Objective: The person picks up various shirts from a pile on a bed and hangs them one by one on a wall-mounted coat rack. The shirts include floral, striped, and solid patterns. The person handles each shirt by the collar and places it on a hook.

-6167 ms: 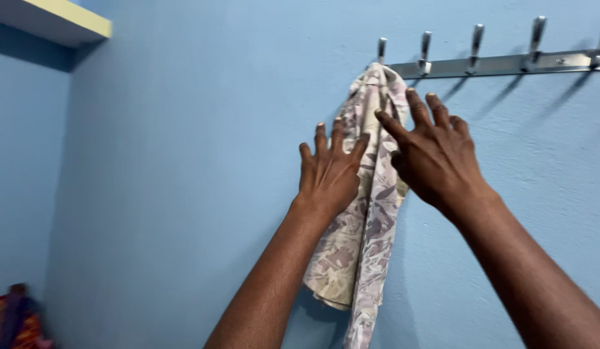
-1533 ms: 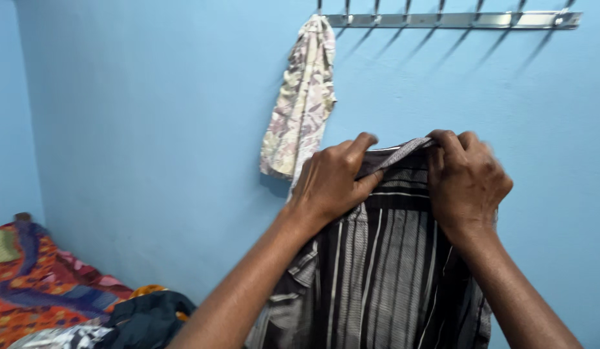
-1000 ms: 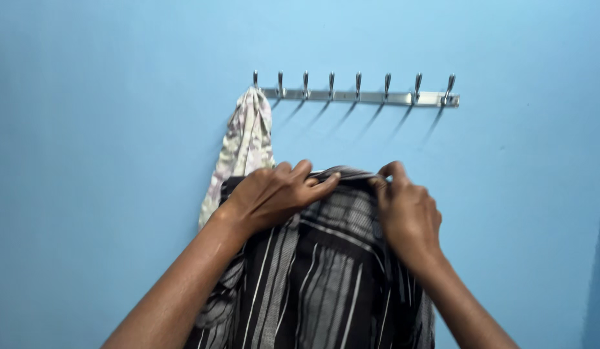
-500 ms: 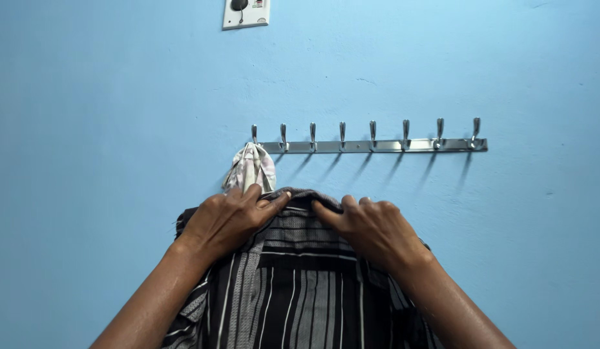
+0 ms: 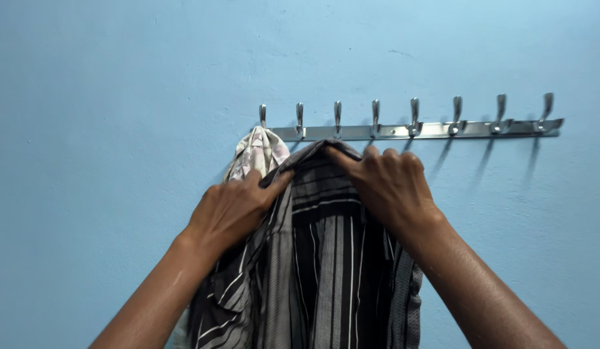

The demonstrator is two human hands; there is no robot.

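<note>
**Striped shirt held up at the hook rail**

The shirt is soft woven cloth, dark with thin white and grey stripes running lengthwise. It hangs with its long axis vertical, collar end up and the body falling out of view at the bottom edge. Its top edge sits just under the hook rail, a flat bar of shiny metal with a row of rounded, upturned hooks, fixed level on a matte blue wall.

The left hand has its grip closed on the shirt's upper left part, thumb reaching across the cloth. The right hand presses on the collar area with fingers curled over the fabric's top edge, near the third and fourth hooks.

A pale patterned cloth, crumpled, hangs from the leftmost hook, partly behind the shirt and touching the left hand's fingers.
</note>
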